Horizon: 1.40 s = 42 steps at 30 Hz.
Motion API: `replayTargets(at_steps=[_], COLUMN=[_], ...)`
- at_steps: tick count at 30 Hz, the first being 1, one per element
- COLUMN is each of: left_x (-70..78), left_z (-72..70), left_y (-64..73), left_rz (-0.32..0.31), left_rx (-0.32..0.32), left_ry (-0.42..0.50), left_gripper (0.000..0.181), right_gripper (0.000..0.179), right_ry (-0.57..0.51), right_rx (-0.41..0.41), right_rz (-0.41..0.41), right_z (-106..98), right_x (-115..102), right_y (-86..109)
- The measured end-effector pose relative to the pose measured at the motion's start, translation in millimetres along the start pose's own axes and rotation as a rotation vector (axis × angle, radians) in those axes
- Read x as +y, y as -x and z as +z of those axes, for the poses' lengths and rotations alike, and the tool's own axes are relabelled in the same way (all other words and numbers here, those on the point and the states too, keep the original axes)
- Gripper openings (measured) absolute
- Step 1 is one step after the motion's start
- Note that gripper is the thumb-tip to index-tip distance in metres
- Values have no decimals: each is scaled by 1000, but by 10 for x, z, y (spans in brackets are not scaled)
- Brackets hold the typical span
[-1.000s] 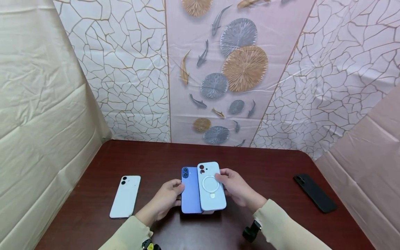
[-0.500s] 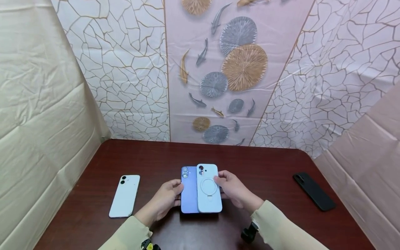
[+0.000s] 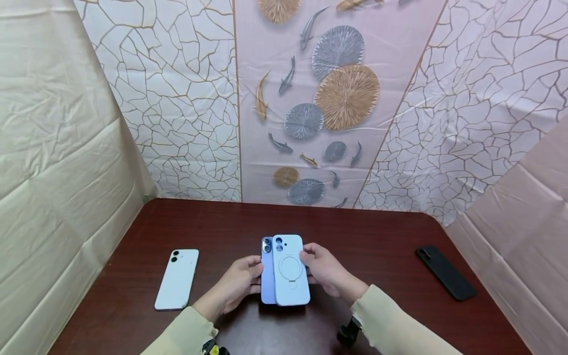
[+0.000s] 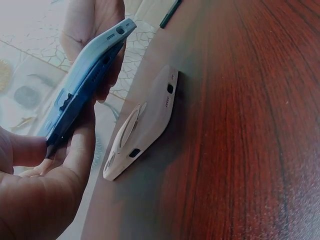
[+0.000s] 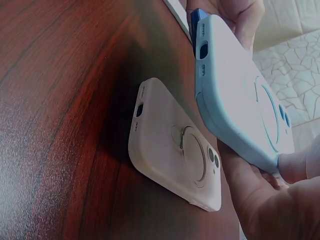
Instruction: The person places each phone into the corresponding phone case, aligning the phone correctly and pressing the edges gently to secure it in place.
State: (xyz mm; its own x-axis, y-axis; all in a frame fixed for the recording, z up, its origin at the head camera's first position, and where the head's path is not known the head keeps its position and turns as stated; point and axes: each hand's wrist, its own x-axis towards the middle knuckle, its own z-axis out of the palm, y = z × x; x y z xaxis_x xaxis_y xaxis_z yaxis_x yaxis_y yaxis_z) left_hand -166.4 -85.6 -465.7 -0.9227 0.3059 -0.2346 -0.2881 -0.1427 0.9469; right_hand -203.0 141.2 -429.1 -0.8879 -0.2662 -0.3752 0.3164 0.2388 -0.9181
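Note:
My left hand (image 3: 235,283) pinches a blue-purple phone (image 3: 267,278) by its left edge, thumb on the back. In my right hand (image 3: 328,271) is a light blue phone case (image 3: 290,291) with a ring on its back, gripped by the right edge. The case lies over most of the phone, shifted a little to the right, so a strip of the phone and its lenses show at the left. Both are raised above the table. Below them, in the right wrist view, a pale pink phone case (image 5: 162,135) lies ring side up; whether a phone is in it I cannot tell.
On the dark red wooden table (image 3: 377,241) a white phone (image 3: 177,278) lies at the left. A black phone or case (image 3: 445,273) lies slanted near the right edge. Patterned cloth (image 3: 195,98) hangs behind the table, with plain cloth at both sides.
My right hand has moved left with the light blue case, which now covers much more of the phone. The pink case's edge has gone out of sight beneath. My left hand has hardly moved.

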Motion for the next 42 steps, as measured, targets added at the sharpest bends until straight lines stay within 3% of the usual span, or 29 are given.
replayTargets(at_steps=[32,42], left_x=[-10,-4], left_z=[40,87], left_y=[-2,-6], left_rz=[4,10], left_rx=[-25,27], left_ry=[32,-76], left_gripper=[42,50], right_gripper=[35,37], right_ry=[8,50], right_rx=[3,8], right_rz=[-19,-31], right_z=[150,139], right_x=[-41,7], right_y=[37,30])
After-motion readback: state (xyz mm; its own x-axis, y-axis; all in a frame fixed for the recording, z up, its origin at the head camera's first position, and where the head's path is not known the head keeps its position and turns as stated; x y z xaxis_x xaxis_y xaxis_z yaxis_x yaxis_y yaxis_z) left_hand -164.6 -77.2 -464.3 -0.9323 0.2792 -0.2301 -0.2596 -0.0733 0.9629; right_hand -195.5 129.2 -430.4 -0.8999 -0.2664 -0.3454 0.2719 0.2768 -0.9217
